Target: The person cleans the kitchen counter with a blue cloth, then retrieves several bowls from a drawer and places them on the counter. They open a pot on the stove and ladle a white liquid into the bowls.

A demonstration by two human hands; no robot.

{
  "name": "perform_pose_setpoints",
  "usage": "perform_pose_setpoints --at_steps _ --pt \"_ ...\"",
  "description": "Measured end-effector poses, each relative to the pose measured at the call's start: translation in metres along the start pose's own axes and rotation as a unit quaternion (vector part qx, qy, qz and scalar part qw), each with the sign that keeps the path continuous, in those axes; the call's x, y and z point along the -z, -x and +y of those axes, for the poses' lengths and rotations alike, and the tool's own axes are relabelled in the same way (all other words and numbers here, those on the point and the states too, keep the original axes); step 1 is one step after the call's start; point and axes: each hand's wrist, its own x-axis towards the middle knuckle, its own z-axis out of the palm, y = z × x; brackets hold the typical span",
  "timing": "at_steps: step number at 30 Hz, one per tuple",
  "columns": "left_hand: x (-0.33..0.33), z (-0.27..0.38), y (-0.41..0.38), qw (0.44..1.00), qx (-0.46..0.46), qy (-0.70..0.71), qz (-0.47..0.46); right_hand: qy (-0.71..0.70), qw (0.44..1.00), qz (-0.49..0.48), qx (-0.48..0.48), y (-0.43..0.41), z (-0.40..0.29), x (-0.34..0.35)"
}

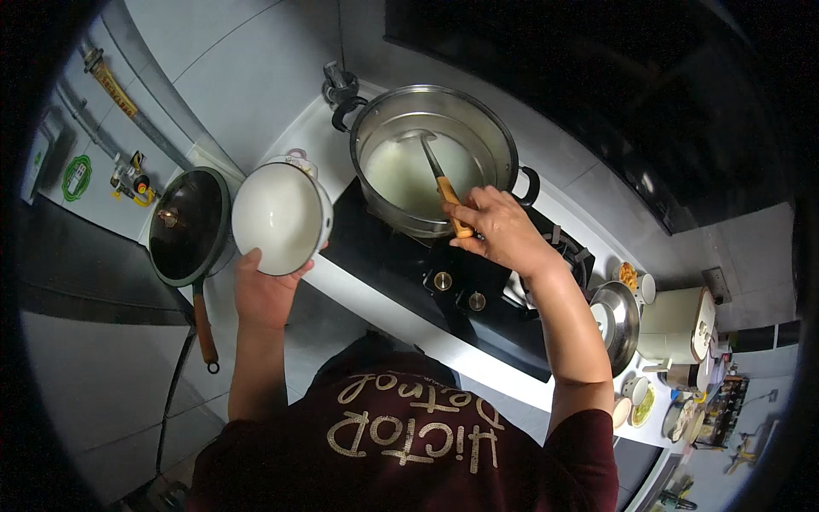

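My left hand grips a white bowl with a dark rim, tilted so that its bare inside shows. My right hand is closed around the orange-brown handle of a metal ladle. The ladle's head dips into pale, whitish liquid inside a large stainless steel pot with black side handles. This pot stands at the back left of a black gas hob. The bowl is held left of the pot, apart from it.
A lidded frying pan with a wooden handle sits at far left. Gas pipes run along the wall. To the right, a metal lid, a cream appliance and several food dishes line the counter.
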Motion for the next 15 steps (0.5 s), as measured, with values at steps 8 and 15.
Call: perform_pose_setpoints --at_steps 8,15 --pt "0.015 0.014 -0.022 0.994 0.019 0.098 0.033 0.008 0.986 0.163 -0.044 -0.037 0.025 -0.007" --pt "0.022 0.011 -0.033 0.997 -0.002 0.064 0.04 -0.149 0.961 0.199 -0.122 -0.04 0.041 -0.008"
